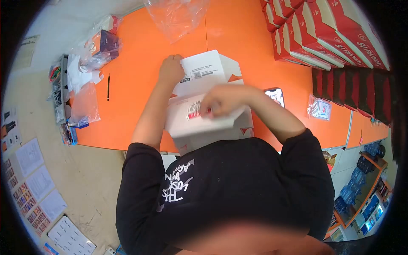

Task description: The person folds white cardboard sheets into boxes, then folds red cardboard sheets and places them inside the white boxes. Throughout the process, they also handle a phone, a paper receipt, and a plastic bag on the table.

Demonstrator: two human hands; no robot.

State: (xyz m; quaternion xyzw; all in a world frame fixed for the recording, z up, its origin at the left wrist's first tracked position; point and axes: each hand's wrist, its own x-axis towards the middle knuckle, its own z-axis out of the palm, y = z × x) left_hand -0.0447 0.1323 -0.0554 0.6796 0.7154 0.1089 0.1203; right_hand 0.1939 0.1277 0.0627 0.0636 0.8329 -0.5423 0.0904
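Observation:
A white cardboard box (174,117), partly folded, lies on the orange table in front of me. Its raised panel has a printed logo with a red label, and the far flap (208,63) bears black text and a square code. At the far flap's left edge, my left hand (171,70) is closed, fingers bent around the cardboard. Over the logo panel is my right hand (225,101), blurred by motion. Its fingers look curled toward the panel, but whether they hold anything is unclear.
Beside the box lies a phone (275,97). Red and white boxes (327,34) are stacked at the back right. Clear plastic (176,17) lies at the back. A black pencil (109,87) and plastic bags (85,104) are on the left. A small packet (319,108) sits right.

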